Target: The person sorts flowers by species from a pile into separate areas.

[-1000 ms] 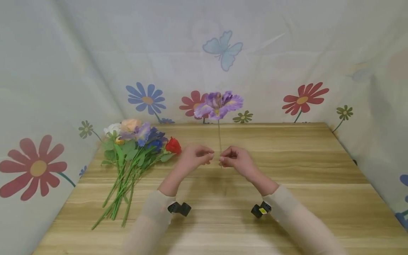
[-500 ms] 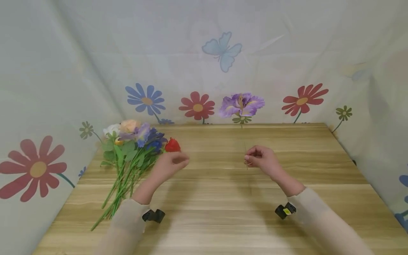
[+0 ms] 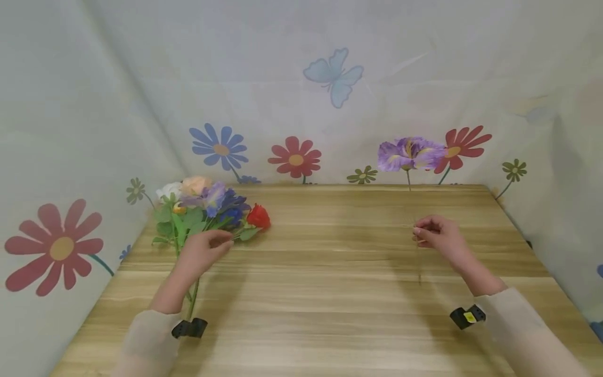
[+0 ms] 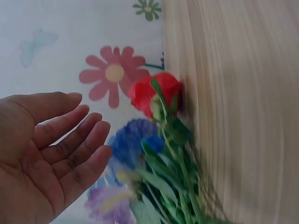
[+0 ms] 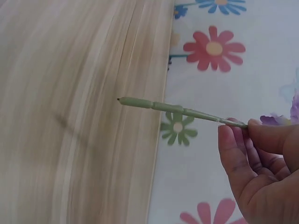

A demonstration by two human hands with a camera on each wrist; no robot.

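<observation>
My right hand [image 3: 443,238] pinches the thin stem of a purple iris [image 3: 411,153] between thumb and fingertips, its bloom up against the back wall. In the right wrist view the green stem's cut end [image 5: 135,102] juts out past the fingers. My left hand [image 3: 202,254] hovers over a bunch of cut flowers, holding nothing. Its fingers are loosely bent in the left wrist view. A red rose [image 3: 258,216] lies just beyond its fingertips, with blue flowers [image 4: 135,137] beside it. Behind lie a peach bloom [image 3: 196,185], a white one and another purple iris [image 3: 214,198].
The flowers lie at the left of the wooden table [image 3: 306,303], part of their green stems hidden under my left hand and forearm. A pale cloth wall [image 3: 264,99] printed with flowers and a butterfly encloses the back and sides.
My hands have moved apart. The right hand carried the iris to the right; the left hand, close to the stem earlier, swung left over the flower bunch.
</observation>
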